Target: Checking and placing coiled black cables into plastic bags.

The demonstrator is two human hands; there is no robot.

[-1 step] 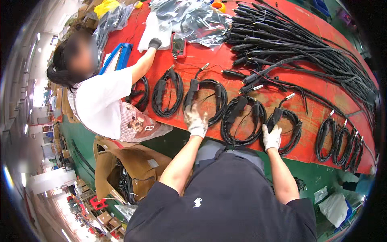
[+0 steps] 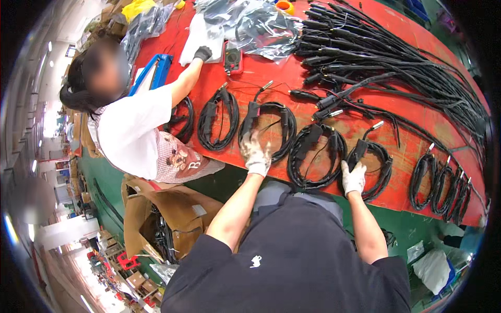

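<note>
A row of black coiled welding torches point(image 2: 315, 159), several with bent necks and silver tips, lies along the near edge of the red table point(image 2: 271, 180). My left hand point(image 2: 256, 157), in a white work glove, rests at the near side of one coil point(image 2: 287, 128); its fingers are spread and a little blurred. On the right, my gloved right hand point(image 2: 354, 178) closes round the handle and near-left side of another coiled welding torch point(image 2: 385, 175). Its silver tip points away to the far right. Some right fingers are hidden beneath the coil.
A person point(image 2: 133, 122) at my left reaches a dark-gloved hand point(image 2: 203, 53) onto white sheets. Behind the coils sit a multimeter point(image 2: 233, 58), clear plastic bags point(image 2: 266, 31) and a large bundle of black cables point(image 2: 386, 57). An open cardboard box point(image 2: 180, 214) stands below the table's left edge.
</note>
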